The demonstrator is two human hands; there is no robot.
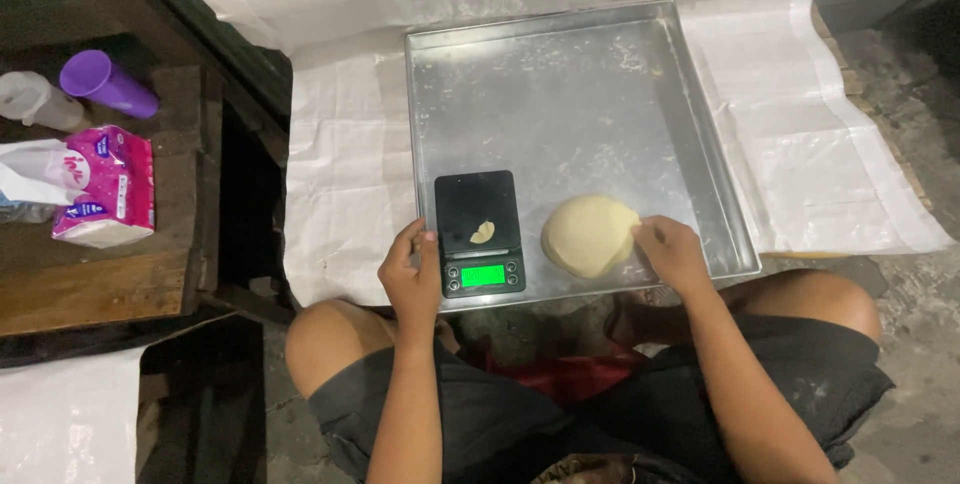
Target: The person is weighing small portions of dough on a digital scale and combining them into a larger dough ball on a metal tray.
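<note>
A large square metal tray (560,94) lies on white sheeting in front of my knees. In its near left corner stands a small black digital scale (478,231) with a lit green display, and a small piece of dough (483,234) rests on its platform. My left hand (410,279) touches the scale's left edge, fingers curled against it. To the right lies a round pale dough ball (588,234). My right hand (670,249) pinches the ball's right side with its fingertips.
White plastic sheeting (340,164) covers the floor under the tray. On a low wooden table (90,284) to the left are a purple cup (105,84), a clear bottle (35,102) and a pink tissue pack (105,189).
</note>
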